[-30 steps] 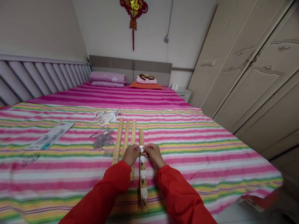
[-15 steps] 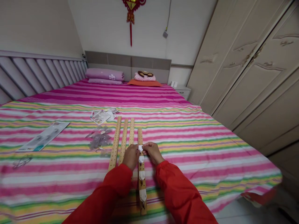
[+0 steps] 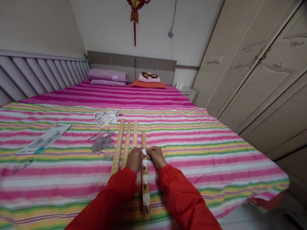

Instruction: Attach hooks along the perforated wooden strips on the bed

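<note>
Cream carved wardrobe (image 3: 249, 70), 2 o'clock; red Chinese knot hanging (image 3: 134, 12) on white wall (image 3: 96, 25), 12 o'clock; white bedside cabinet (image 3: 188, 94), 1 o'clock; lilac slatted bed rail (image 3: 35, 75), 10 o'clock.

The left hand (image 3: 134, 160) and right hand (image 3: 156, 157) are pinching a white plastic hook (image 3: 144, 152) on a perforated wooden strip (image 3: 143, 140), which is lying lengthwise on a striped bedspread (image 3: 196, 166). Three more white hooks (image 3: 145, 180) are sitting in a row below it on that strip. Three other wooden strips (image 3: 118, 147) are lying side by side to its left, with a clear plastic bag of small parts (image 3: 102, 142) and a printed card (image 3: 44, 139) lying farther left.
</note>
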Action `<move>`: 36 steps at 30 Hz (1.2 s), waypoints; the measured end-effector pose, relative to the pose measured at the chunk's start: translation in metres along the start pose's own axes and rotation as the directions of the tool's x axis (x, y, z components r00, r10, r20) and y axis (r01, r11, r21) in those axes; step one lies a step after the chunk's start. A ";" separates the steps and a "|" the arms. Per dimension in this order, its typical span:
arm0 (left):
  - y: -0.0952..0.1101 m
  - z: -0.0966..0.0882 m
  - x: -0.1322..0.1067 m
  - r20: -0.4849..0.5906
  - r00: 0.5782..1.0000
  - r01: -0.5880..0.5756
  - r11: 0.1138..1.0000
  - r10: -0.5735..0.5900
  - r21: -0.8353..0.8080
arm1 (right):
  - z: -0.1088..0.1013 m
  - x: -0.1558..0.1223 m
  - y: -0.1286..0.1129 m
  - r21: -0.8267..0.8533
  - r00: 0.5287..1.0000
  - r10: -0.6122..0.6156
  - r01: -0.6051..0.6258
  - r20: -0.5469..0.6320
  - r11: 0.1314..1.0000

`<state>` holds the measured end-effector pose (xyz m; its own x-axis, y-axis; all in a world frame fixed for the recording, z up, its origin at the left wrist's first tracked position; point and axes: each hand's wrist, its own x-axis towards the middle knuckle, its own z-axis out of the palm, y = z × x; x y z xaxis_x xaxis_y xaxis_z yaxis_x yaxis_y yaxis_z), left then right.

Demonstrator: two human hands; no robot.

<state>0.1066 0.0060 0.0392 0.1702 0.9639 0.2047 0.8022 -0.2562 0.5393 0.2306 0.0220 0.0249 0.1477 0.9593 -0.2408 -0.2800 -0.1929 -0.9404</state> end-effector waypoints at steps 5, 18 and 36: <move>-0.001 0.000 -0.002 -0.052 0.998 -0.022 0.999 0.021 -0.031 | -0.001 -0.001 0.001 -0.003 1.000 -0.007 0.007 -0.007 1.000; 0.015 -0.011 -0.013 0.131 0.988 -0.119 0.940 0.081 0.320 | 0.001 -0.001 0.005 -0.041 0.999 -0.025 0.024 -0.020 0.999; 0.002 0.002 -0.016 0.097 0.979 -0.199 0.924 0.177 0.326 | -0.004 0.006 0.014 -0.072 0.999 0.017 -0.014 0.032 0.997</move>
<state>0.1064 -0.0100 0.0352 0.3638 0.9059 0.2169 0.8940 -0.4049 0.1916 0.2310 0.0241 0.0093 0.1121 0.9621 -0.2486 -0.2129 -0.2211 -0.9517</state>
